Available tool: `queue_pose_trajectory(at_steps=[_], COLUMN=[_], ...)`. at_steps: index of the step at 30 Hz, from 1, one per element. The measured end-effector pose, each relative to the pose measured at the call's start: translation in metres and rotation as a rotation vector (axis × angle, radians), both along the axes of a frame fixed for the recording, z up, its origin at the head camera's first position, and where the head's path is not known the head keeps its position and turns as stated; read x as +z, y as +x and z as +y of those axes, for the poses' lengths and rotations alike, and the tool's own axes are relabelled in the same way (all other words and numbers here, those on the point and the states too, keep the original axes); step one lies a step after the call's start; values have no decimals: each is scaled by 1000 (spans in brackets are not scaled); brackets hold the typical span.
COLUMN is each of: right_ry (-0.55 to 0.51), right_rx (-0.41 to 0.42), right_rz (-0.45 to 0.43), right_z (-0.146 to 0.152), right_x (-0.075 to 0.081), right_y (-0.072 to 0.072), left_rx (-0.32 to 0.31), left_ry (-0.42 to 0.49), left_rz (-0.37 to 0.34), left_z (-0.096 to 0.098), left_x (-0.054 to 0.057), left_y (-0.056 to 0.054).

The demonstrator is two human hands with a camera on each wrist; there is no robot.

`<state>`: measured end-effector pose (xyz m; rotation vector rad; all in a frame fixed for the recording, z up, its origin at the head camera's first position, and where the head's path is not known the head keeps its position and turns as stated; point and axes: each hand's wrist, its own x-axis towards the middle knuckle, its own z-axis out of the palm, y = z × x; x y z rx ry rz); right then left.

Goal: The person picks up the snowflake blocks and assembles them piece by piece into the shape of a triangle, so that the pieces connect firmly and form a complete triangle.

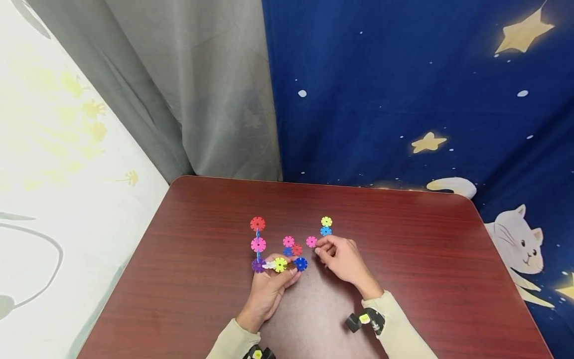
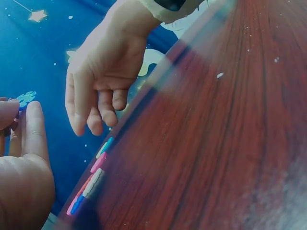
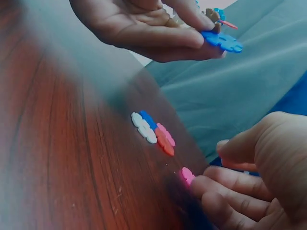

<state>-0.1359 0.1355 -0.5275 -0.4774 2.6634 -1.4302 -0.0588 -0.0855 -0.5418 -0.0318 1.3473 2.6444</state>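
Note:
My left hand [image 1: 267, 294] grips an L-shaped chain of slotted plastic snowflake discs. A red disc [image 1: 257, 224] tops its upright side, with a pink disc [image 1: 258, 245] and a purple disc [image 1: 258, 265] below. Along the bottom side sit a yellow disc [image 1: 280, 264] and, near the thumb, a dark blue disc [image 1: 301, 264]. My right hand [image 1: 345, 262], fingers loosely bent and holding nothing, hovers beside a loose pink disc [image 3: 187, 176]. Whether a fingertip touches that disc I cannot tell.
Loose discs lie on the brown table [image 1: 202, 299]: a white one [image 3: 143, 127], a red one [image 3: 164, 142], a blue one and a second pink one. Farther back are a yellow disc [image 1: 326, 221] and a light blue disc [image 1: 326, 231]. Curtains [image 1: 358, 99] hang behind the table.

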Motion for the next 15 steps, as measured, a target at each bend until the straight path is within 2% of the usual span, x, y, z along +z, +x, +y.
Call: queue_pose_trajectory(at_steps=[6,15], right_ry=[175,272], right_rx=[-50,-75], right_rz=[89,130], right_z=[-8,-19], right_x=[-9,-18], right_y=[-11,-21], left_rx=[6,21], left_ry=[43,65], left_rz=[-24,-55], left_z=[1,2], left_x=[-1,0], left_y=[1,2])
